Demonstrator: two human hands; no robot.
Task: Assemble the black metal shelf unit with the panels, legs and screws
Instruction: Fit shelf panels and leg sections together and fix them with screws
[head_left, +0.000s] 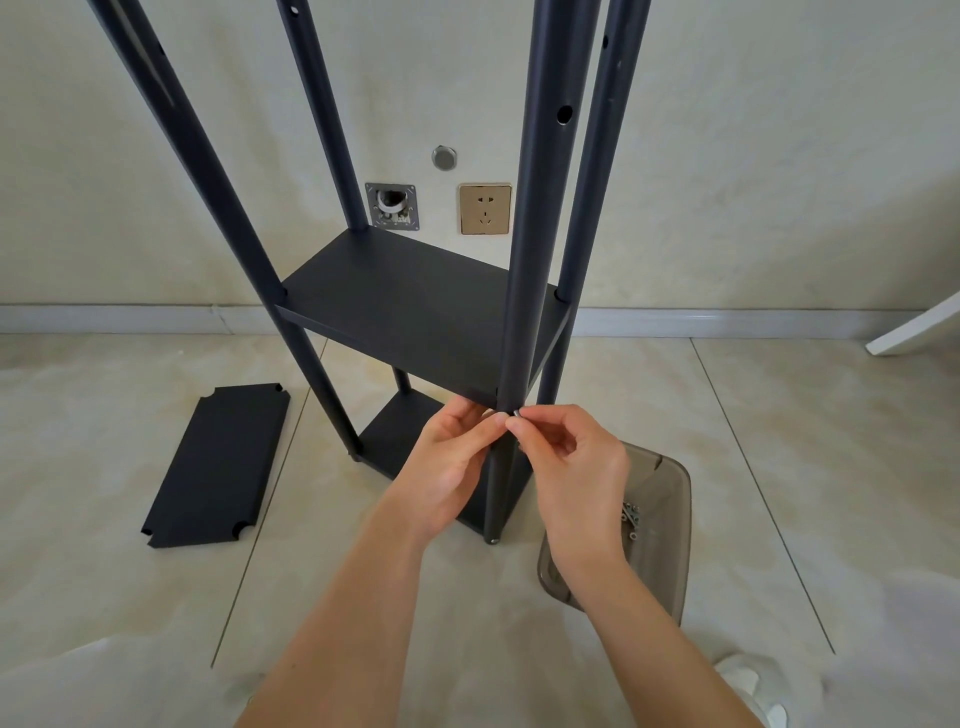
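— Which step is this?

— Fixing the matte black rectangular metal panel (415, 306) to the near black tubular leg (524, 260). The right hand (576, 467) pinches a small silver screw (517, 413) against that leg; the left hand (447, 462) curls its fingers under the panel's corner beside it.

— Next?

— Probably seating the screw squarely, then turning. A spare flat notched black panel (218, 467) lies on the floor, left of the leg.

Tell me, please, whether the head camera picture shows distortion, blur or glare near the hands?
Head view: wide-angle bending bows the black metal tube legs and the pale baseboard; lighting is soft and even, without glare; the right hand pinching a small silver screw is sharp; picture corners smear.
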